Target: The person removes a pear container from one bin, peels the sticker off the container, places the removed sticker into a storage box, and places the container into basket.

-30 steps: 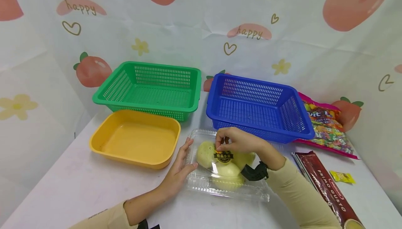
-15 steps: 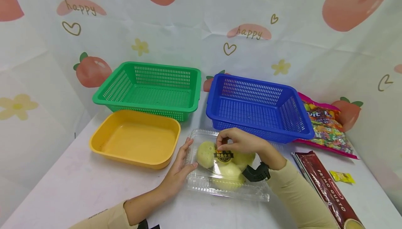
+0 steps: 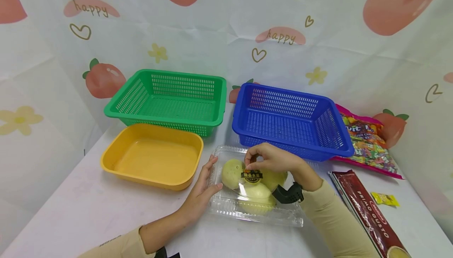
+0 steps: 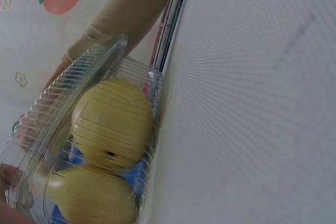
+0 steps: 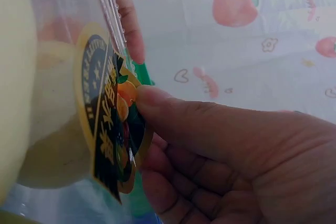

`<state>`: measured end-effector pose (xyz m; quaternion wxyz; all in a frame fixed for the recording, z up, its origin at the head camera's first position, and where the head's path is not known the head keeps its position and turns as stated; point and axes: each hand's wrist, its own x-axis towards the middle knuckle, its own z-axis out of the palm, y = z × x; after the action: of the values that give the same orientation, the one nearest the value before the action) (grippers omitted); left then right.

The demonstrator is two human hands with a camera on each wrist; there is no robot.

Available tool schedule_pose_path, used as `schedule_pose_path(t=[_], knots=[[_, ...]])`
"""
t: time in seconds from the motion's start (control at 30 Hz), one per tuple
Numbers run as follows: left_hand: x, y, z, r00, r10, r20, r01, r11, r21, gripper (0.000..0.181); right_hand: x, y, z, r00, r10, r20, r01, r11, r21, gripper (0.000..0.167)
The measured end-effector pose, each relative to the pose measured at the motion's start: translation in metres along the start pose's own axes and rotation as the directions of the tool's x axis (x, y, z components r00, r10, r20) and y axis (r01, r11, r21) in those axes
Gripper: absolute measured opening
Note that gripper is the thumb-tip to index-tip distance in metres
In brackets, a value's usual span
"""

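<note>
A clear plastic clamshell box [image 3: 262,219] lies on the table with several pale yellow, pear-like fruits [image 3: 257,195] inside. On its lid is a black and gold sticker [image 3: 252,176] with fruit pictures. My right hand [image 3: 269,159] pinches the sticker's upper edge between thumb and fingers. In the right wrist view the sticker's edge [image 5: 137,95] stands partly off the lid, bent towards the thumb. My left hand [image 3: 199,195] rests against the box's left side, fingers extended along it and thumb at the lid. The ribbed box wall [image 4: 118,121] fills much of the left wrist view.
Behind stand a green basket [image 3: 214,122] and a blue basket [image 3: 293,148]. A yellow tray [image 3: 152,175] lies left of the box. To the right are a candy bag [image 3: 371,148], a long dark red packet [image 3: 368,207] and a small yellow wrapped sweet [image 3: 385,199].
My right hand has shifted only very slightly at the sticker. The left hand and the box look unmoved.
</note>
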<state>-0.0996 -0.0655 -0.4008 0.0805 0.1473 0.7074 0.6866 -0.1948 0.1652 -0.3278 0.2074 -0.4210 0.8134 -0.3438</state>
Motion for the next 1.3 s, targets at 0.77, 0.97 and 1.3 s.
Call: schedule_pose_path(t=[0.77,0.97,1.3], knots=[[0.0001,-0.0009,-0.0009,1.0,0.009,0.006,-0.009,1.0,-0.001,0.065,0.0018,0.002,0.0045,0.997,-0.061,-0.051,0.063,0.997,0.039,0.006],[0.0005,-0.0004,-0.0009,1.0,0.008,0.001,-0.008,1.0,0.001,0.066,0.0013,0.0039,0.0056,0.995,-0.089,-0.044,0.09,0.996,0.023,0.007],[0.0006,-0.0006,-0.0005,1.0,0.011,0.004,-0.011,1.0,0.003,0.067,-0.0015,0.0076,0.0056,0.991,-0.119,-0.052,0.122,0.991,0.055,0.008]])
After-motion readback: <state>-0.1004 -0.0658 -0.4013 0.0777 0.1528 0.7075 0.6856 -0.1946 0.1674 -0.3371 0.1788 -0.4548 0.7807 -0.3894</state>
